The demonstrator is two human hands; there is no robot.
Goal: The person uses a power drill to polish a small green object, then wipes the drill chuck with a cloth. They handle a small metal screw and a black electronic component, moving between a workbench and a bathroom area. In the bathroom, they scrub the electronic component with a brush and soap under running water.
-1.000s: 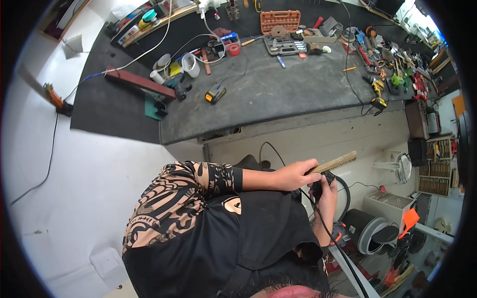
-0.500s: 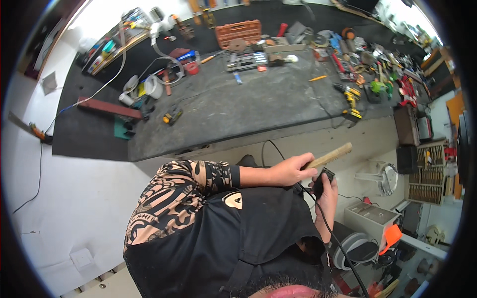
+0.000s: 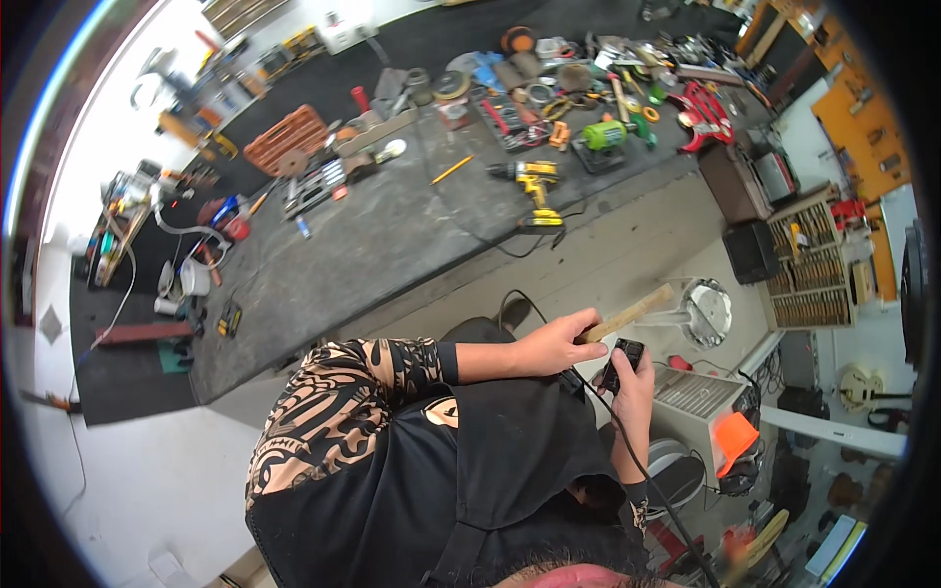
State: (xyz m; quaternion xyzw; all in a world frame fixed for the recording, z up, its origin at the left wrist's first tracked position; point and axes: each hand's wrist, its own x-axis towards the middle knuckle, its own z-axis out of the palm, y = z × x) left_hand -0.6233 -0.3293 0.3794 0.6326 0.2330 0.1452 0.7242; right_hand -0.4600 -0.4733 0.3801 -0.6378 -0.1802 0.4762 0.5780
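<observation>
My left hand (image 3: 557,343) is closed around one end of a slim wooden brush (image 3: 635,310). The brush points up and to the right, and its bristles are hard to make out now. Just below it my right hand (image 3: 635,392) grips a small black block-shaped device (image 3: 623,361), thumb along its side. A little space separates brush and device. A black cable (image 3: 622,431) runs past both hands down to the lower right; whether it joins the device I cannot tell.
Beyond my hands stands a dark workbench (image 3: 363,265) bearing a yellow cordless drill (image 3: 537,194), a pencil (image 3: 452,170), a green power tool (image 3: 603,135) and an orange case (image 3: 286,142). To the right are a round white stool (image 3: 706,314), a grey cabinet (image 3: 696,394) and an orange object (image 3: 733,439).
My view has swung to the right, so the bench has shifted left. Both hands keep their hold; the black device has tilted so more of its face shows.
</observation>
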